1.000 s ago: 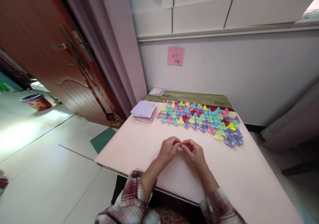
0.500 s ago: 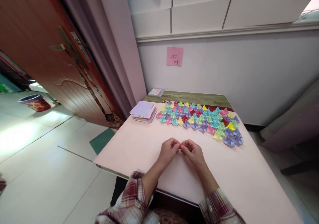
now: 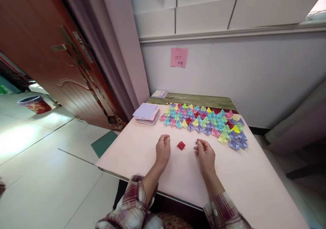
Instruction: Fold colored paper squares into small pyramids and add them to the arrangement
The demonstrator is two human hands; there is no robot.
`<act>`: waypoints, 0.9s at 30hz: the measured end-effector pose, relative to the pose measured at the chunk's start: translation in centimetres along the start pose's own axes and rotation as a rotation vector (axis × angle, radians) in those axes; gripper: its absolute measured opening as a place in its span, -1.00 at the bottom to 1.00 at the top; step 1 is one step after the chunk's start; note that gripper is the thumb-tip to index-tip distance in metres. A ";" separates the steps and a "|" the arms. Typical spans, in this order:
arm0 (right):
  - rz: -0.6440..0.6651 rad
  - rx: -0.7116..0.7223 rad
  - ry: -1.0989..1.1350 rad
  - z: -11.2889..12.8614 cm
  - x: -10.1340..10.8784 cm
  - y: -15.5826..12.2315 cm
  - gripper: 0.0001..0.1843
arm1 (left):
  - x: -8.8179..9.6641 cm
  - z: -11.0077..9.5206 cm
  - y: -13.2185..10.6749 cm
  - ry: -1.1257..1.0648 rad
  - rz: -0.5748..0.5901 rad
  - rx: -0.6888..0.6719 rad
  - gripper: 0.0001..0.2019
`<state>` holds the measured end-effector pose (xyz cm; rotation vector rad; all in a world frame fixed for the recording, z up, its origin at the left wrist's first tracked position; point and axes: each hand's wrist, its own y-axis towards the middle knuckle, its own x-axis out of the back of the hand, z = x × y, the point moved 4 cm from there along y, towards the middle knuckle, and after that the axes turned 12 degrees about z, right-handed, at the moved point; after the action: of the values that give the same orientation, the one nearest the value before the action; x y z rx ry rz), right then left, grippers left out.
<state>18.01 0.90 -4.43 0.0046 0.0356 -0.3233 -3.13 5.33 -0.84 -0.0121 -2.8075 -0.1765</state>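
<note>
A small red folded-paper piece [image 3: 181,145] lies on the pale pink tabletop [image 3: 178,178], untouched, between my two hands. To its left, my left hand [image 3: 163,150] holds nothing; it is open, its fingers loosely curled. On the other side of the piece, my right hand [image 3: 205,154] is open and bare, the fingers bent and a little apart. Beyond both hands spread several rows of small folded-paper pieces [image 3: 199,128] in purple, teal, green, yellow, pink and red.
A stack of square paper sheets [image 3: 145,111], lilac on top, sits at the table's left side. Behind it is a small printed pack [image 3: 160,93]. A pink note [image 3: 179,57] with handwriting is stuck on the wall. A bin [image 3: 35,104] stands on the floor near the door.
Both hands have let go of the red folded-paper piece and moved apart, left and right. The piece now lies on the table, fully visible.
</note>
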 end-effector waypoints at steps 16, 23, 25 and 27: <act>0.042 0.050 -0.175 0.2 -0.1 0.0 -0.59 | -4.2 -0.6 0.0 0.184 0.366 -0.213 -0.71; 0.118 0.114 -0.322 1.5 -0.8 -0.4 -0.72 | -3.9 -0.6 -1.0 0.209 0.341 -0.170 -0.83; 0.132 0.130 -0.350 1.7 -0.7 -0.4 -0.74 | -3.2 -0.8 -1.0 0.205 0.302 -0.168 -0.84; 0.161 0.145 -0.371 1.9 -0.5 -0.4 -0.77 | -2.7 -1.2 -1.0 0.198 0.275 -0.177 -0.86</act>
<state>17.49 0.65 -2.56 0.0905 -0.3543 -0.1617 -0.24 4.25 -0.75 -0.3978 -2.5515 -0.3392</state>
